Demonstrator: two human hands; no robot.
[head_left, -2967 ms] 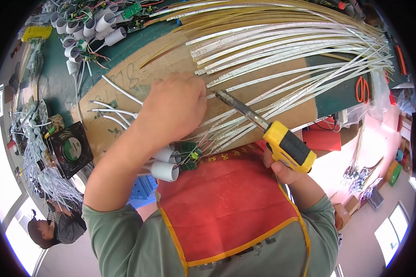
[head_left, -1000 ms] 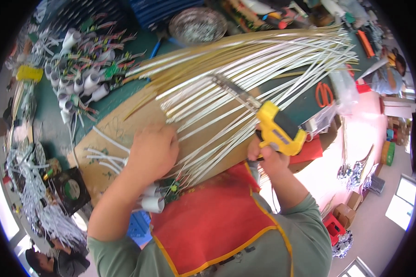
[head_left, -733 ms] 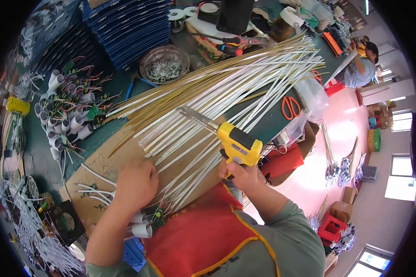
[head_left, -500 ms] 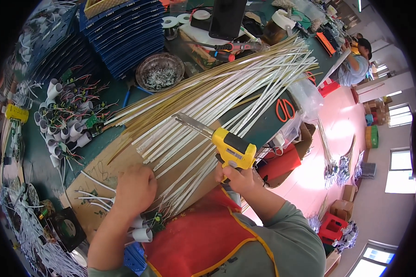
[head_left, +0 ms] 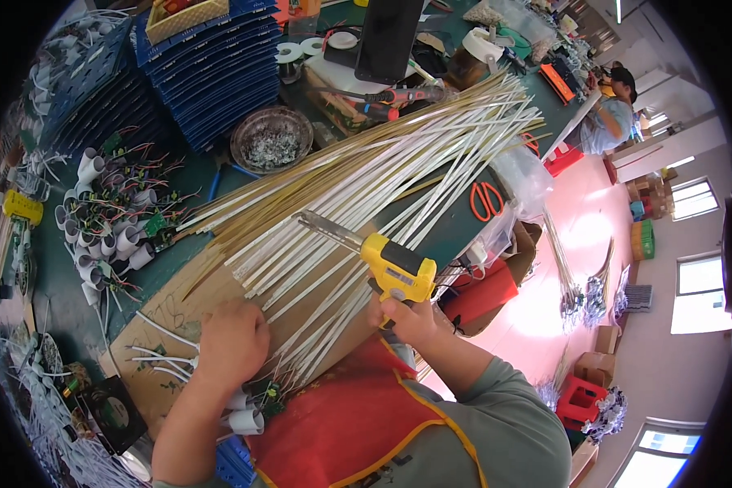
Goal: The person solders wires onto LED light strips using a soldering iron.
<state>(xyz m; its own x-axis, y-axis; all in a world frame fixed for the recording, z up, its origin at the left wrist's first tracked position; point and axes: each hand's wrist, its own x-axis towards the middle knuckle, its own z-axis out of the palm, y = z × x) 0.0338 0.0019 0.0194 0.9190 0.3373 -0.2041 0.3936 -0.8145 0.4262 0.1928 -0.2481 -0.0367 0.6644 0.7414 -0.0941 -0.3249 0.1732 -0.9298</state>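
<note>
My right hand (head_left: 407, 319) is wrapped round the grip of a yellow and black gun-shaped tool (head_left: 398, 267). Its long metal nozzle points up and left, over a spread of thin white and tan strips (head_left: 366, 187). On the brown cardboard (head_left: 179, 313) rests my left hand (head_left: 234, 337), its fingers curled; whatever they may hold is hidden. White wires (head_left: 167, 358) stick out left of that wrist. Grey-white tubes (head_left: 244, 420) with a small green circuit board (head_left: 272, 400) lie to the right of the forearm, against the red apron (head_left: 325, 423).
More tubes with circuit boards and wires (head_left: 110, 224) lie at left. Behind stand stacked blue panels (head_left: 211, 73) and a metal bowl of grey scraps (head_left: 272, 142). Orange-handled scissors (head_left: 486, 201) lie at right, near a plastic bag (head_left: 525, 175). Another person (head_left: 608, 122) works far right.
The whole view has shifted slightly, everything sitting a little further left. Both hands keep their poses, and the yellow tool stays in my right hand over the strips.
</note>
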